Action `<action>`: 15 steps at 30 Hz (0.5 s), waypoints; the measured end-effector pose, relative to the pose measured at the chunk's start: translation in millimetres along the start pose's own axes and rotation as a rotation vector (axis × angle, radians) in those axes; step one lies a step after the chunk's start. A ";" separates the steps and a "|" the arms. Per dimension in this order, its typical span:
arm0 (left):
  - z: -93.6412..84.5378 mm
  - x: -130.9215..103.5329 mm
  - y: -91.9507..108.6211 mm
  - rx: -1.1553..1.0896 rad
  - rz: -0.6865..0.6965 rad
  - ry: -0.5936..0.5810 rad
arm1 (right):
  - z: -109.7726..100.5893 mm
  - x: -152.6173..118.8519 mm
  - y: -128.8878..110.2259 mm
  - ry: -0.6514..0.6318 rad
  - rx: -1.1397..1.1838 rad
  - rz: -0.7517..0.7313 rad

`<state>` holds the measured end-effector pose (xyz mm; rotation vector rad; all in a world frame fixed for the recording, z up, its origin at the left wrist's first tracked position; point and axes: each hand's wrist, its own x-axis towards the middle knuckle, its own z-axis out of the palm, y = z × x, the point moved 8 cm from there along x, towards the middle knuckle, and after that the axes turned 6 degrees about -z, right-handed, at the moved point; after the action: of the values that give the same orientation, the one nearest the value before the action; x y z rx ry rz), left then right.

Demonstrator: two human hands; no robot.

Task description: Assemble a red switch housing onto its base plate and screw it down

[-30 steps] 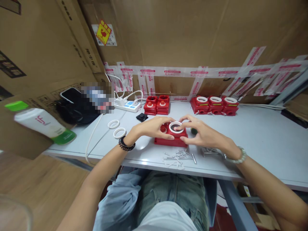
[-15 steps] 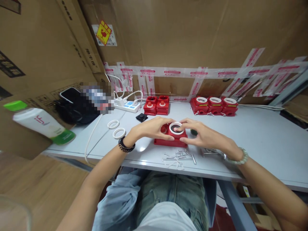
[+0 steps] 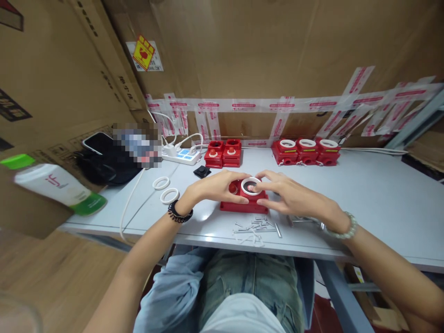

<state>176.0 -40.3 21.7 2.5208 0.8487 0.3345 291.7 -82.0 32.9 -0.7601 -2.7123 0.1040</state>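
A red housing (image 3: 244, 206) stands on the table between my hands, with a red dome on its left part and a white ring (image 3: 251, 193) around a dark round opening on its right part. My left hand (image 3: 218, 186) grips the housing from the left, thumb along the front and fingers over the back, partly hidden. From the right, my right hand (image 3: 287, 192) grips it with the thumb at the front corner and fingers at the ring, one fingertip reaching over the dark opening. Screws (image 3: 258, 225) lie in front of the housing.
Two loose white rings (image 3: 169, 196) and a black square part (image 3: 202, 171) lie to the left. Red housings stand behind in a left pair (image 3: 222, 159) and a right row of three (image 3: 305, 157). A power strip (image 3: 183, 156), phone (image 3: 98, 143) and bottle (image 3: 58, 182) are further left.
The view has shifted slightly. Both hands stay on the red housing, and the right fingers have moved a little at the white ring and over the dark opening.
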 end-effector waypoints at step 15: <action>-0.1 -1.2 1.4 0.000 0.001 0.009 | -1.4 1.8 -18.4 0.159 -0.058 -0.179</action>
<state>175.8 -41.9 22.4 2.5216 0.8511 0.3467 281.7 -96.8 37.6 -0.5139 -2.6256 -0.0736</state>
